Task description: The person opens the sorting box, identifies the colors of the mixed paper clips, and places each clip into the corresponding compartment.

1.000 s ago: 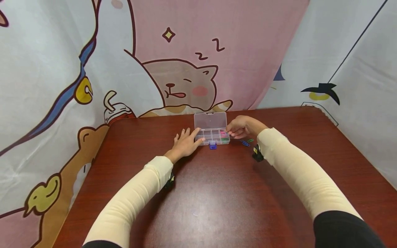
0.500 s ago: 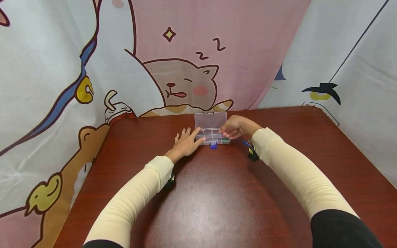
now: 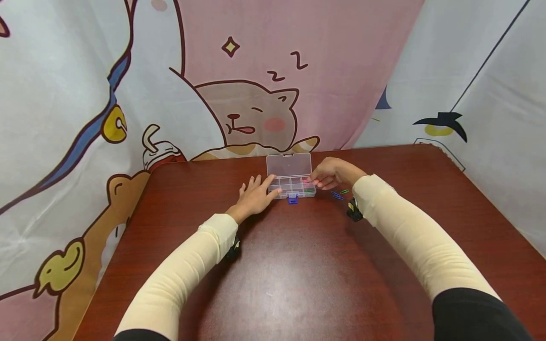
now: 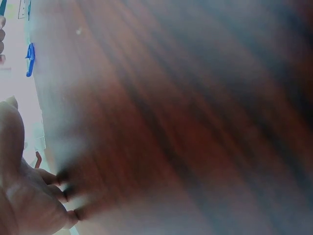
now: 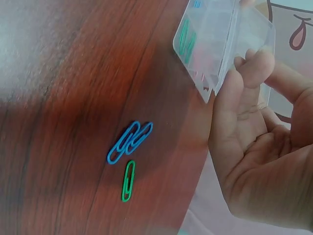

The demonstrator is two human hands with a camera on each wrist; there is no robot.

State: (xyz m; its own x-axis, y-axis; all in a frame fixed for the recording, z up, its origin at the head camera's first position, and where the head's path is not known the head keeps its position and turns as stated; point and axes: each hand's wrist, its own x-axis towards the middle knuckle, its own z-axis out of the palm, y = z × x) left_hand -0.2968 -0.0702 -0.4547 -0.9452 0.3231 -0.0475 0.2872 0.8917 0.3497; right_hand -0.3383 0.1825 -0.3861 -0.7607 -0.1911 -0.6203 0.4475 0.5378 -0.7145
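Note:
A clear plastic compartment box (image 3: pixel 292 186) stands at the back of the table with its lid (image 3: pixel 289 165) raised. My left hand (image 3: pixel 254 196) lies spread at the box's left end, thumb and index finger touching its edge. At the opposite end my right hand (image 3: pixel 332 174) has its fingers bent by the rim; whether something is between the fingertips is hidden. Pink pieces (image 5: pixel 201 63) and green paper clips (image 5: pixel 187 41) lie in separate right-end compartments. Two blue paper clips (image 5: pixel 129 142) and one green paper clip (image 5: pixel 127 181) lie on the table below my right hand.
The box's blue latch (image 3: pixel 292 199) hangs at its front side. Brown wood-grain tabletop (image 3: pixel 273 265) stretches toward me. Right behind the box, a printed cloth (image 3: pixel 256 113) hangs along the table's back edge.
My right hand moved left over the box's right compartments, then drew back right to the rim. The left hand stayed at the box's left end.

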